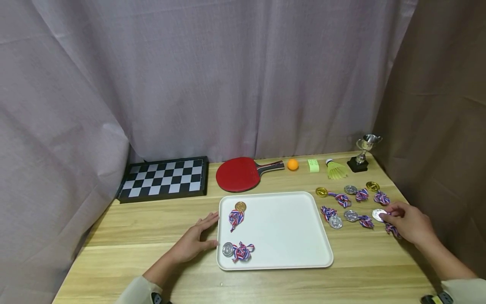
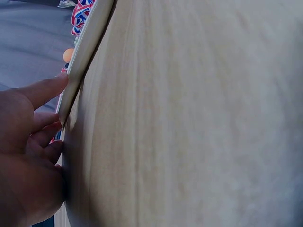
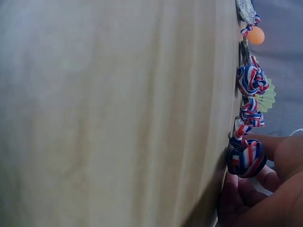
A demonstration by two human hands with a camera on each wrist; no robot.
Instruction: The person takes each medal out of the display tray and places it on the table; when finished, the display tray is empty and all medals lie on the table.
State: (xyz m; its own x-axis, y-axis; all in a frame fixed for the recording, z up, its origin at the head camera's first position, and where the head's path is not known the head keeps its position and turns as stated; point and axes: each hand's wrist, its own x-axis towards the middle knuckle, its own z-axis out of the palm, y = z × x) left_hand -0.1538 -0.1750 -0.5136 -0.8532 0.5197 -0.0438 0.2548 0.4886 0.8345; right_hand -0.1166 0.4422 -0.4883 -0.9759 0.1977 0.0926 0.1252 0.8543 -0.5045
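Observation:
My left hand (image 1: pixel 193 240) rests on the table with its fairly straight fingers and thumb against the left rim of the white tray (image 1: pixel 286 267). Inside the tray, on its left side, lie a gold medal (image 1: pixel 240 206) and a silver medal (image 1: pixel 228 249), each with a bunched red, white and blue ribbon. On the right, my right hand (image 1: pixel 410 223) pinches another silver medal (image 1: pixel 378 215) low over the table. Its bundled ribbon (image 3: pixel 247 157) shows before the thumb and fingers in the right wrist view. My left thumb (image 2: pixel 49 90) meets the tray's side in the left wrist view.
Several more gold and silver medals, including one silver medal (image 1: pixel 351 215), lie right of the tray. Along the back stand a chessboard (image 1: pixel 163 178), a red table tennis paddle (image 1: pixel 237 174), an orange ball (image 1: pixel 292 164), a yellow-green block (image 1: pixel 313 165), a shuttlecock (image 1: pixel 336 169) and a trophy (image 1: pixel 362 154).

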